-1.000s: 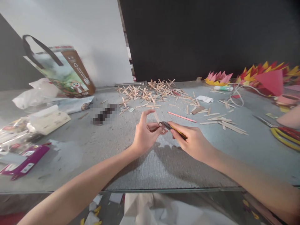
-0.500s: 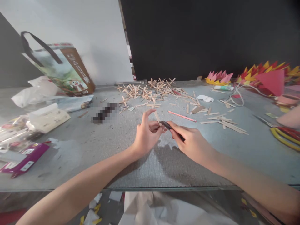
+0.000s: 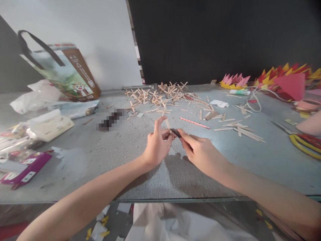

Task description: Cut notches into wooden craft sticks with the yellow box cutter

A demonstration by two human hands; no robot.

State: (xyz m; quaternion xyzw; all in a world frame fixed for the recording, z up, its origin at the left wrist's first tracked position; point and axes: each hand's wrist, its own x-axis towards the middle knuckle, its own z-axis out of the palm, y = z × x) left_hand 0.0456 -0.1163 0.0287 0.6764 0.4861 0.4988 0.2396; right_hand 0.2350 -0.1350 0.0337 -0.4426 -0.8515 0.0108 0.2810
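Note:
My left hand (image 3: 158,144) is closed on a flat wooden craft stick (image 3: 168,124), its upper part showing between the curled index finger and the thumb. In my right hand (image 3: 200,147) is a slim black tool that looks like a utility knife (image 3: 176,133); its front end meets the lower part of the stick. Fingers hide the tip of the tool and the stick's lower end. Both hands are just above the table, almost touching each other.
Behind my hands lies a heap of wooden sticks (image 3: 160,95), with a pink pencil (image 3: 194,123) and loose sticks (image 3: 247,131) nearer right. Scissors (image 3: 304,144) rest by another person's arm (image 3: 309,124). A printed bag (image 3: 72,75) and plastic packets (image 3: 30,167) occupy the left.
The black tool has drawn in a little toward the left hand, and less of it shows beyond the right hand. The stick stays in the same grip. The view has shifted slightly.

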